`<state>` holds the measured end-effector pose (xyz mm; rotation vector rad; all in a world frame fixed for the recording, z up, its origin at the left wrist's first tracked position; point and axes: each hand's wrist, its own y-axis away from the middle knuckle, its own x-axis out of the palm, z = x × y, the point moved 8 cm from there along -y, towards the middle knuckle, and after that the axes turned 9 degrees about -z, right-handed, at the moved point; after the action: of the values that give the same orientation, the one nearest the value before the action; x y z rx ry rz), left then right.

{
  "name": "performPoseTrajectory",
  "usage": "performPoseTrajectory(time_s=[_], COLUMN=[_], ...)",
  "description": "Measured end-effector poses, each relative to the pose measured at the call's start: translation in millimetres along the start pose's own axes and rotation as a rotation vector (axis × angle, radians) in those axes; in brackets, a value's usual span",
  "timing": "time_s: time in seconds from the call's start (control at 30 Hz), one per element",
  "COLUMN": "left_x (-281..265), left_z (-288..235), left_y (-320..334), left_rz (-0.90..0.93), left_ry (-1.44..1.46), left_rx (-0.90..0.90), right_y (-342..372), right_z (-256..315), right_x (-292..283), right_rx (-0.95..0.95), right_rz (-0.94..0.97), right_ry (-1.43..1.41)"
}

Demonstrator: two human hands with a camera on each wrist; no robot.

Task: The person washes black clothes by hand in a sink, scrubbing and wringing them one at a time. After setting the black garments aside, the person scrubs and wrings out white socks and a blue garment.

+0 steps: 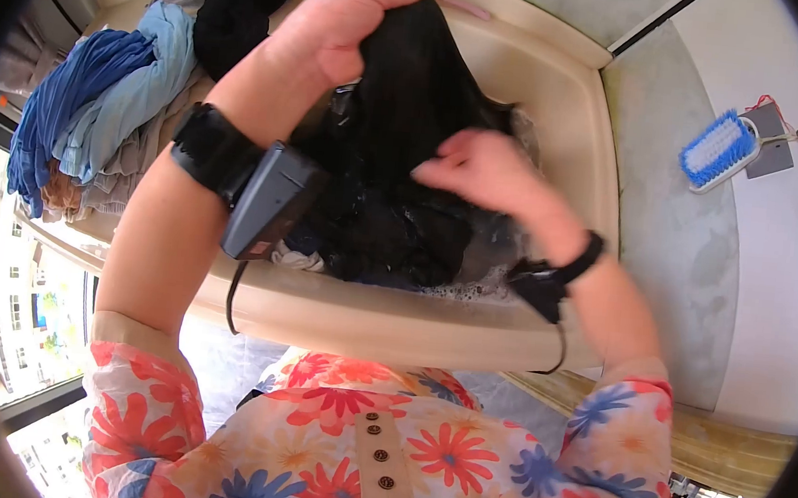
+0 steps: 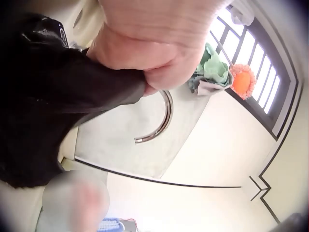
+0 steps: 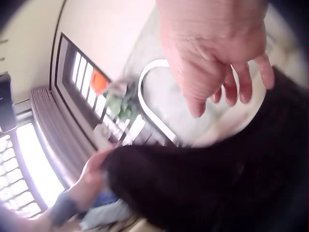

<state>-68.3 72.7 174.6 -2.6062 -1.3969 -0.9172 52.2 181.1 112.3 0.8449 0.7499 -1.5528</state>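
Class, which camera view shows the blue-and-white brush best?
The head view: the brush shows whole, its bristles clear. The left wrist view catches only part, at its bottom edge; the right wrist view shows none.

One sink (image 1: 392, 329) has one brush (image 1: 719, 152) on the wall to its right, and two blue cloths, one dark (image 1: 70, 102) and one pale (image 1: 138, 84), to its left. Two hands, one left hand (image 1: 333, 30) and one right hand (image 1: 482, 166), are above it. Behind it are one curved spout (image 2: 166, 118) and one orange flower (image 2: 243, 82); black fabric (image 1: 408, 89) within cannot be counted.
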Motion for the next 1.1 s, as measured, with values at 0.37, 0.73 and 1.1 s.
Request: performPoseTrajectory(time_s=[0.37, 0.73, 1.1], left_x=[-92.8, -60.0, -22.4], left_z=[-30.7, -33.1, -31.6], left_y=[-6.8, -0.1, 27.9], left_rz=[-0.234, -0.095, 0.191], left_ry=[-0.049, -0.126, -0.324], left_rx=[0.034, 0.147, 0.108], right_y=[-12.6, -13.1, -7.8], right_z=[-54.0, 1.5, 25.5], right_x=[-33.5, -177.5, -231.1], right_rx=[0.219, 0.042, 0.028], right_rz=[-0.089, -0.150, -0.035], right_ry=[-1.104, -1.012, -0.709])
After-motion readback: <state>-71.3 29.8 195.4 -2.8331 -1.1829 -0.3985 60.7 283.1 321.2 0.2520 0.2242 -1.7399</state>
